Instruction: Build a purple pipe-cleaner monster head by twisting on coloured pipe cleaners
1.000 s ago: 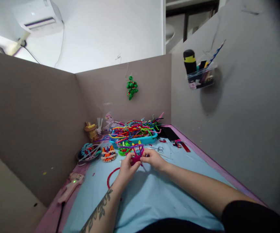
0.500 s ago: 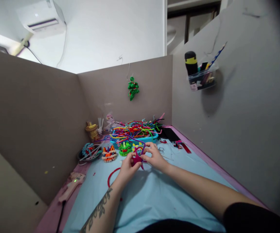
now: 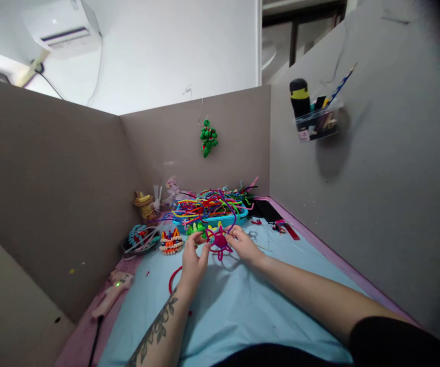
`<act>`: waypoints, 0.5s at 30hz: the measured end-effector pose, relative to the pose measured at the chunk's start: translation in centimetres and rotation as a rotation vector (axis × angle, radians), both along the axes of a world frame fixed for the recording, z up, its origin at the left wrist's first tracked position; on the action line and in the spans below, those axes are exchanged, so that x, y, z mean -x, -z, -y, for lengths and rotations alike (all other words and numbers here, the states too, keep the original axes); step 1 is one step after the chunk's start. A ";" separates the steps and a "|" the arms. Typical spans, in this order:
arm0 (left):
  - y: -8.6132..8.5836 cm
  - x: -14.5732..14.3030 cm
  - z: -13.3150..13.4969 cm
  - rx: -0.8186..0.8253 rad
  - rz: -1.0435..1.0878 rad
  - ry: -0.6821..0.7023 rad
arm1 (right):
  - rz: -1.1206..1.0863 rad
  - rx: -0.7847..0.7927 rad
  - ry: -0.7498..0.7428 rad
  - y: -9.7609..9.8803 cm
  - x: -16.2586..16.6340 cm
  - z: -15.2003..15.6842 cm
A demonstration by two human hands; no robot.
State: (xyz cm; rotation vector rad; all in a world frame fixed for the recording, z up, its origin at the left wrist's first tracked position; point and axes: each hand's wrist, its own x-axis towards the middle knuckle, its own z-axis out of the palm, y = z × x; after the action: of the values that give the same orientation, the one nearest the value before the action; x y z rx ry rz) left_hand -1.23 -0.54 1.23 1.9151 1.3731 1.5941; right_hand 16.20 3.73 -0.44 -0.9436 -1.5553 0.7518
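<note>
A magenta pipe-cleaner flower (image 3: 220, 241), with a solid centre and looped petals around it, is held up over the blue cloth, facing me. My right hand (image 3: 245, 248) pinches its right edge between thumb and fingers. A purple pipe cleaner (image 3: 232, 206) rises from that grip and bends over toward the back. On the flower's left side, my left hand (image 3: 194, 259) has thumb and fingers apart, the thumb tip close to a petal; whether it touches is unclear. Behind them a green pipe-cleaner figure (image 3: 196, 229) and a yellow piece (image 3: 215, 228) are partly covered.
A blue tray (image 3: 225, 220) heaped with coloured pipe cleaners stands at the back. Left are an orange pipe-cleaner figure (image 3: 171, 241), a dark bowl (image 3: 140, 248) and a pink corded tool (image 3: 112, 294). A red pipe cleaner (image 3: 171, 279) lies by my left wrist. Grey panels (image 3: 357, 204) enclose the table.
The flower has turned to face me, its petal loops now spread into view. My left hand has loosened and moved left off its centre. The purple pipe cleaner has swung upright to the right.
</note>
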 end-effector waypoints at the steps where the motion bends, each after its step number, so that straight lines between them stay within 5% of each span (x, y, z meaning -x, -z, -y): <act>1: 0.0 0.0 0.1 0.016 0.009 -0.031 | -0.022 -0.001 0.025 0.1 0.0 -0.1; 8: 0.2 -1.6 0.7 0.233 0.053 0.169 | -0.119 0.070 0.082 0.6 1.0 0.6; 15: 0.2 -2.1 0.8 0.263 0.205 0.155 | -0.183 0.147 -0.014 0.7 1.9 1.5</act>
State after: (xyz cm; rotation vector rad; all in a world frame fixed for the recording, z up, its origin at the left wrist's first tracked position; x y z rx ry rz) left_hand 0.84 -1.33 1.08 1.6146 1.2466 1.4138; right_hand 14.28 2.22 -1.18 -0.9440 -1.3623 0.9461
